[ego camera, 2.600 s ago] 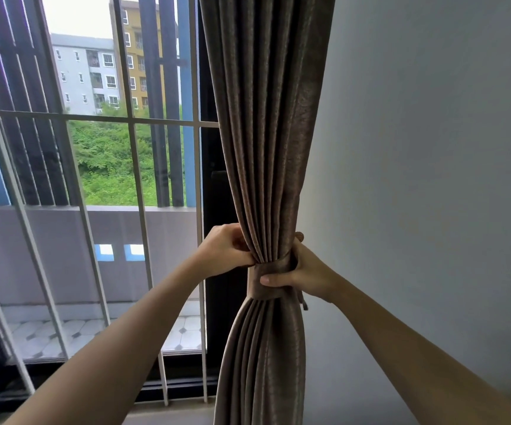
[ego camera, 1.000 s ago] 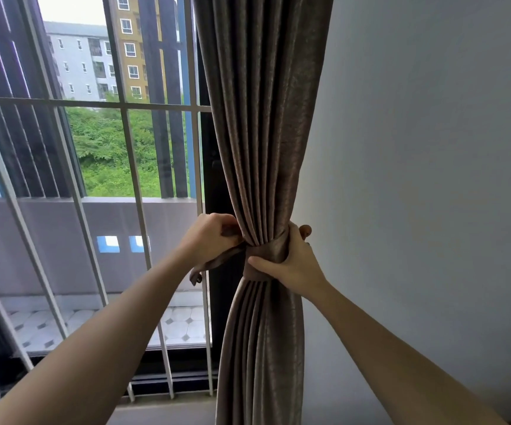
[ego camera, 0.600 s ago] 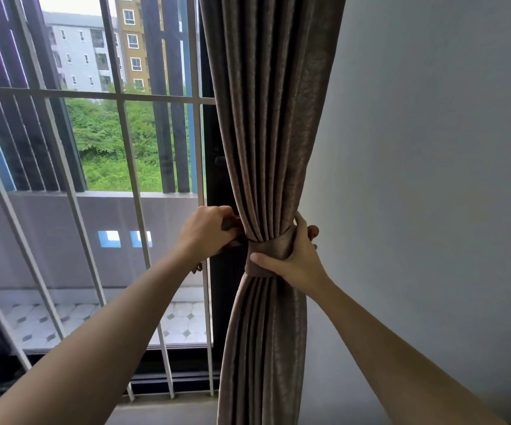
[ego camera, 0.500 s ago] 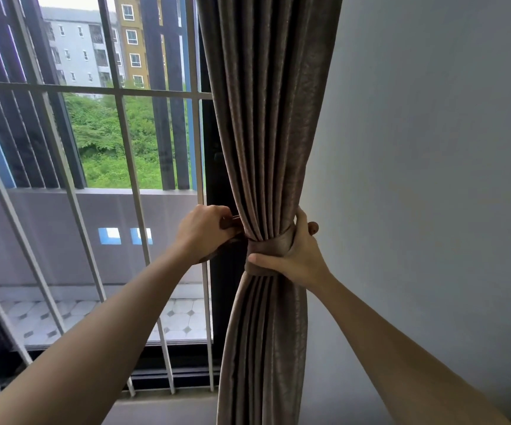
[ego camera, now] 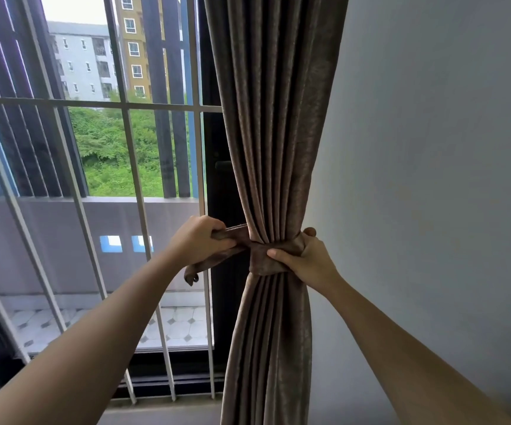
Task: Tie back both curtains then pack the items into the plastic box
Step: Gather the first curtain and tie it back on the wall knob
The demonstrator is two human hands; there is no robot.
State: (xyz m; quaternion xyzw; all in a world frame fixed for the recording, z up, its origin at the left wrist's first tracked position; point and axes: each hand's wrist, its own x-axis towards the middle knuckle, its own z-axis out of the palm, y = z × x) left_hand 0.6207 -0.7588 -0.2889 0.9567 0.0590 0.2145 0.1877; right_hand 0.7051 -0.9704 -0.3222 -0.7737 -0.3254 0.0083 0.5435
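A brown curtain (ego camera: 275,124) hangs gathered into a bunch beside the wall. A matching brown tie-back band (ego camera: 263,259) wraps round its waist. My right hand (ego camera: 306,259) grips the bunched curtain and the band from the right, thumb across the front. My left hand (ego camera: 200,240) holds the band's free end, drawn out to the left; its tip (ego camera: 191,276) dangles below my fist. The plastic box and the items are not in view.
White window bars (ego camera: 131,167) and a dark door frame (ego camera: 220,185) stand just left of the curtain. A grey wall (ego camera: 432,179) fills the right side. A tiled balcony floor (ego camera: 180,326) lies beyond the glass.
My left hand has drawn the band's free end out to the left, so more of it now shows between fist and curtain. My right hand keeps its hold at the curtain's waist.
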